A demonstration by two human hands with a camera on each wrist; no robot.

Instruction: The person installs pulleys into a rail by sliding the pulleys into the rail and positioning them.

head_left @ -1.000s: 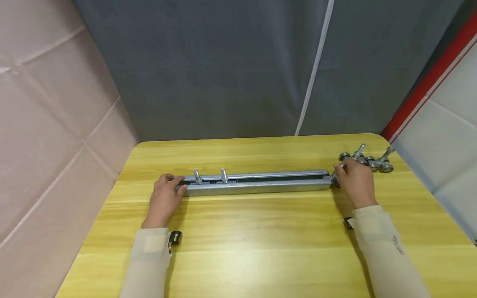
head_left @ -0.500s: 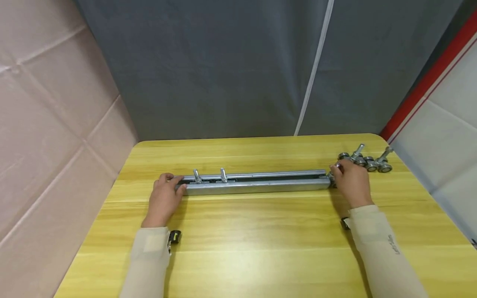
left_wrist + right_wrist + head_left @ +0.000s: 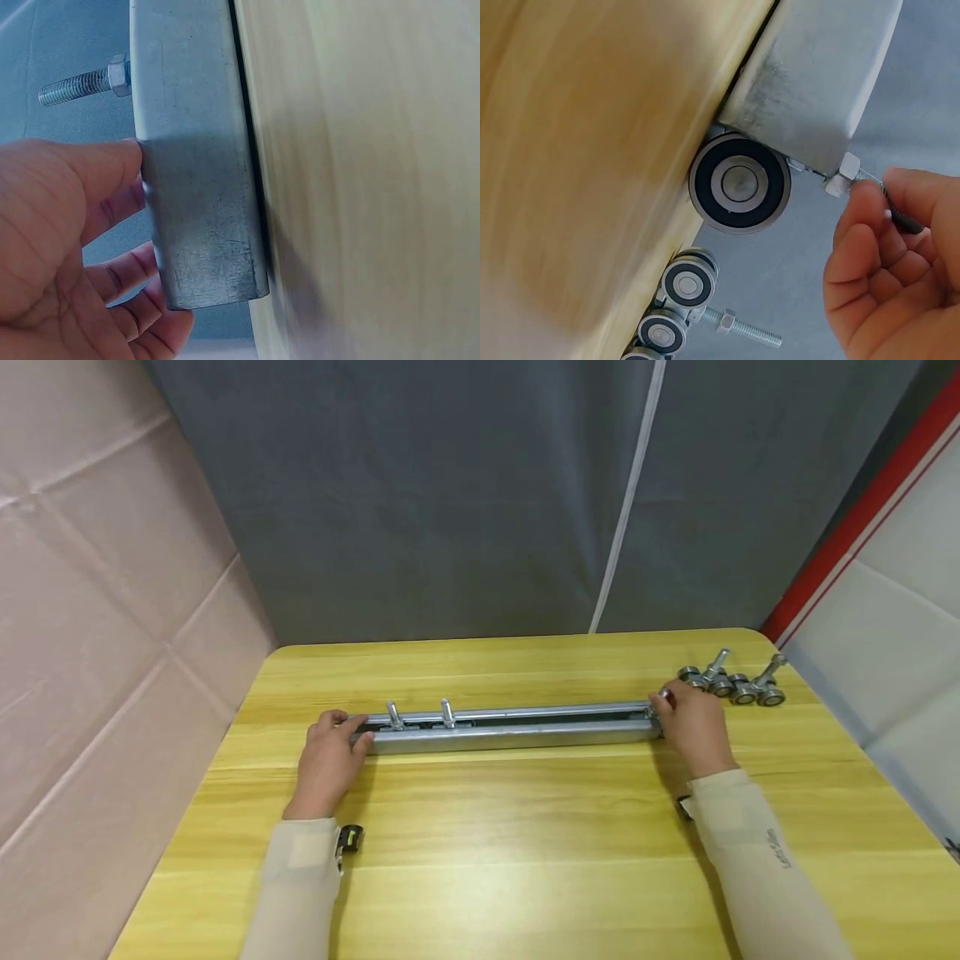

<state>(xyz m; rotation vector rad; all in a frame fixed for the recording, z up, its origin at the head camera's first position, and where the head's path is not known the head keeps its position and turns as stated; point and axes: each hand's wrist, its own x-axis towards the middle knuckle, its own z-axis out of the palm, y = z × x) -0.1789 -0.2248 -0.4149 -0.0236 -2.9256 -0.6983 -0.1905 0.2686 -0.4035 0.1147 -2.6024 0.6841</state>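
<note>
A galvanised steel C-shaped track [image 3: 517, 739] lies slot-up along the wooden table. Two roller trolleys sit inside its left part, with one bolt [image 3: 393, 717] and another bolt [image 3: 448, 715] standing up through the slot. My left hand [image 3: 330, 763] holds the track's left end, thumb near the top edge and fingers around the end. At the right end, my right hand [image 3: 697, 728] pinches the threaded bolt of a third roller trolley [image 3: 739, 184] between thumb and fingers. One wheel of it still shows outside the track mouth, and its nut [image 3: 844, 174] is right at the top edge.
Behind the right hand, two more roller trolleys stand on the table [image 3: 495, 860], one with its bolt [image 3: 716, 662] tilted, the other [image 3: 763, 683] nearer the right edge. A grey curtain [image 3: 450, 510] hangs behind the table; pale panels flank both sides.
My right hand has moved left with the roller trolley, whose front part has slid into the track's right end. The left hand and the track have stayed put.
</note>
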